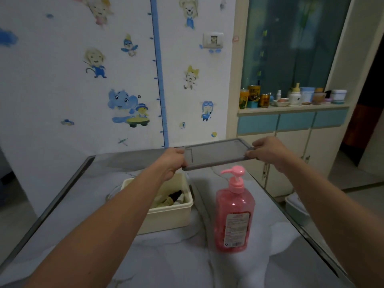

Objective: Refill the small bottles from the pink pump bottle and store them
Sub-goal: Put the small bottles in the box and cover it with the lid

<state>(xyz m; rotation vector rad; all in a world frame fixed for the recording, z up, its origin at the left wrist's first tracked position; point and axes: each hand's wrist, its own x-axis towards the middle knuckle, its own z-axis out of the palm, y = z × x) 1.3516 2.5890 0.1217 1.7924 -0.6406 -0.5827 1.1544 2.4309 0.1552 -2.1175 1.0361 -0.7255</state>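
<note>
A grey flat lid [218,153] is held in the air above the far part of the table. My left hand [172,161] grips its left end and my right hand [268,149] grips its right end. Below the left hand stands an open cream box [166,215]; small bottles [178,198] lie inside, partly hidden by my left forearm. The pink pump bottle [234,213] stands upright on the table to the right of the box.
The marbled table [166,262] has dark edges at left and right. A wall with cartoon stickers rises behind it. At the right, a cabinet ledge [291,107] carries several cans, jars and bottles.
</note>
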